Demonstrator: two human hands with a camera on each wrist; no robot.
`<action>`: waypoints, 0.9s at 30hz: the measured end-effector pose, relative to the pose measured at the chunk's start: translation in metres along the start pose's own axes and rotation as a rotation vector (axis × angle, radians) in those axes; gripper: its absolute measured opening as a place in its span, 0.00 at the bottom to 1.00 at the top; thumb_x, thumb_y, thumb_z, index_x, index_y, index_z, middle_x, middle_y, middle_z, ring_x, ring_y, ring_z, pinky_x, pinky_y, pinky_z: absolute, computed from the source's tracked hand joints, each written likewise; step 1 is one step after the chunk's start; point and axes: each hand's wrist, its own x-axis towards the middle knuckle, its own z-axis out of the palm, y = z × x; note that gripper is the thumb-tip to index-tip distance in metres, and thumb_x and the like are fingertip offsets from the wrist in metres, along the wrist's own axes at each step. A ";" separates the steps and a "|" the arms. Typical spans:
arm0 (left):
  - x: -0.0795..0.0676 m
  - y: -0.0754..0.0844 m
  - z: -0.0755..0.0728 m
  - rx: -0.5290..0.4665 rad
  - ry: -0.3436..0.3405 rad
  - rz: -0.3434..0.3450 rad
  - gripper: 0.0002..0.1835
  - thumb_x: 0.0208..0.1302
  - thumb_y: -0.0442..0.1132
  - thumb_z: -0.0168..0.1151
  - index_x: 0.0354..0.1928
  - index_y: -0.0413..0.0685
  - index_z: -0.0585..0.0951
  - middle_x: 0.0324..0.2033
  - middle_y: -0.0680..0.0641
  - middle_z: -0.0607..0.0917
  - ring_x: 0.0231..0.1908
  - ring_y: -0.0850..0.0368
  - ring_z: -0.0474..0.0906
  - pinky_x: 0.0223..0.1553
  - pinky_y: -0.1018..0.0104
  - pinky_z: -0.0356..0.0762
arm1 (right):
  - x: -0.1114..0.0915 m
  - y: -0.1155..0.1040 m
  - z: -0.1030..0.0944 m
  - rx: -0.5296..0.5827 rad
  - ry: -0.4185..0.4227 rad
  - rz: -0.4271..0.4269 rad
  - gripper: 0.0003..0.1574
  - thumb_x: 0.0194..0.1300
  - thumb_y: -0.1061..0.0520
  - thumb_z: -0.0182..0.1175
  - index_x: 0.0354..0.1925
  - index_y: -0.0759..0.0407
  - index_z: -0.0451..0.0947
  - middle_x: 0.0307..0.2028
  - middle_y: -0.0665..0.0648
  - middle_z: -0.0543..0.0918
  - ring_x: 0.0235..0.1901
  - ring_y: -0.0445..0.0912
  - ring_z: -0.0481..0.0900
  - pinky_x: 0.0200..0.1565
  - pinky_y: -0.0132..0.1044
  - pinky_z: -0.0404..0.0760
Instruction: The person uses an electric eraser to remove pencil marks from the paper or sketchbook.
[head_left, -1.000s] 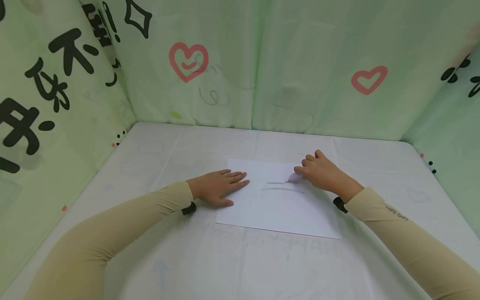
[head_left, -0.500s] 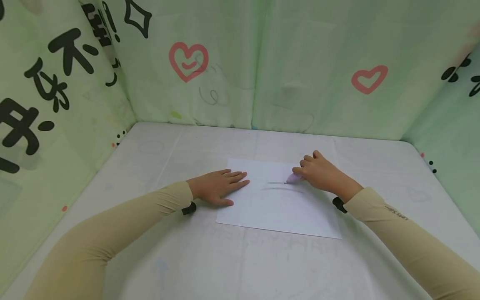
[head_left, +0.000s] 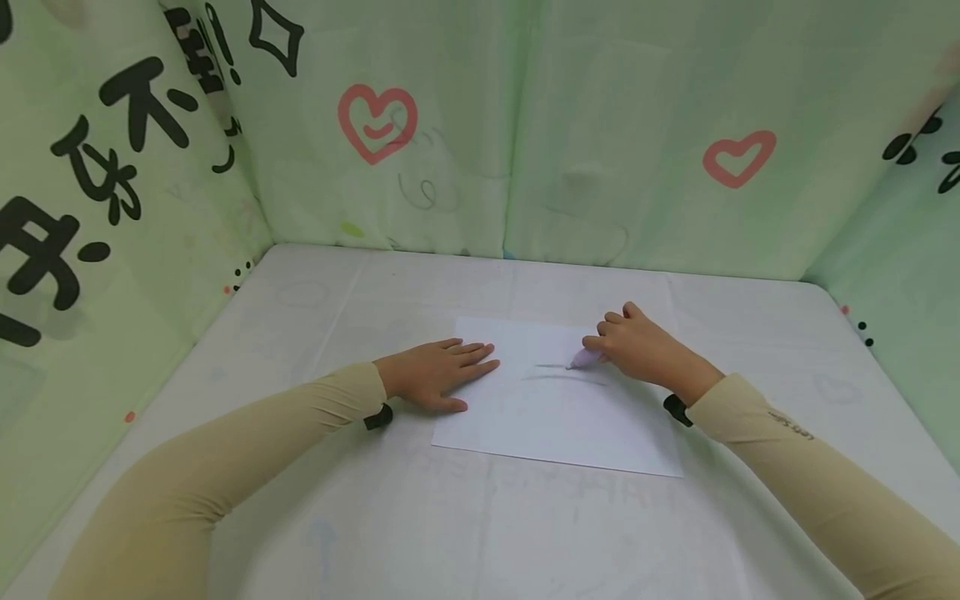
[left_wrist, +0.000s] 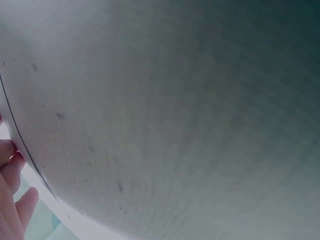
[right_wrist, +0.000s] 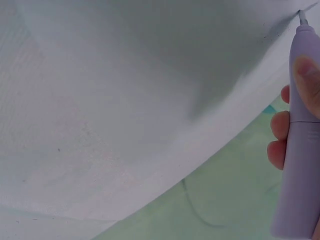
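My right hand grips a lavender, pen-shaped electric eraser, thumb on one side and fingers curled round the other. Its thin tip meets the white paper at the right end of a short dark line. Just below runs a longer, slightly curved line. Flat across the paper's left edge lies my left hand, fingers spread. Only a few of its fingers show at the left border of the left wrist view.
The paper lies on a white-covered table. Green curtains with red hearts and black lettering enclose the back and both sides. Each wrist carries a black strap-on device.
My right hand has slid slightly left with the electric eraser. The short upper line now ends further left, at the tip. My left hand stays in place.
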 end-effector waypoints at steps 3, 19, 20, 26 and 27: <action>0.000 0.001 -0.001 -0.001 -0.005 0.000 0.40 0.68 0.61 0.41 0.75 0.53 0.43 0.75 0.47 0.44 0.74 0.54 0.41 0.74 0.54 0.42 | 0.000 0.000 -0.001 -0.004 0.010 0.002 0.14 0.48 0.58 0.71 0.35 0.52 0.78 0.25 0.55 0.79 0.28 0.49 0.72 0.34 0.43 0.66; -0.001 0.001 -0.002 -0.005 0.002 0.011 0.40 0.68 0.59 0.42 0.75 0.51 0.45 0.74 0.46 0.46 0.74 0.52 0.43 0.73 0.53 0.44 | 0.004 -0.002 -0.003 -0.001 0.000 -0.005 0.13 0.49 0.58 0.71 0.34 0.53 0.78 0.25 0.56 0.79 0.28 0.50 0.73 0.34 0.43 0.66; -0.001 0.001 -0.002 -0.002 0.001 0.010 0.40 0.68 0.60 0.42 0.75 0.51 0.44 0.75 0.46 0.45 0.74 0.52 0.42 0.73 0.53 0.43 | 0.004 -0.002 -0.003 -0.004 0.003 -0.003 0.13 0.49 0.58 0.71 0.34 0.53 0.78 0.25 0.56 0.79 0.28 0.50 0.74 0.34 0.43 0.67; 0.000 0.000 0.000 0.001 0.005 0.013 0.39 0.69 0.60 0.41 0.75 0.51 0.44 0.75 0.46 0.45 0.74 0.53 0.43 0.73 0.53 0.44 | 0.006 -0.002 -0.004 -0.010 0.003 -0.010 0.15 0.48 0.58 0.71 0.35 0.53 0.78 0.26 0.56 0.79 0.28 0.49 0.73 0.35 0.43 0.67; 0.000 0.000 0.000 -0.001 0.008 0.015 0.39 0.69 0.60 0.42 0.75 0.51 0.44 0.74 0.46 0.45 0.74 0.52 0.43 0.73 0.53 0.44 | 0.006 -0.003 -0.004 -0.013 0.001 -0.007 0.14 0.48 0.58 0.71 0.35 0.53 0.78 0.26 0.56 0.79 0.28 0.50 0.73 0.35 0.43 0.67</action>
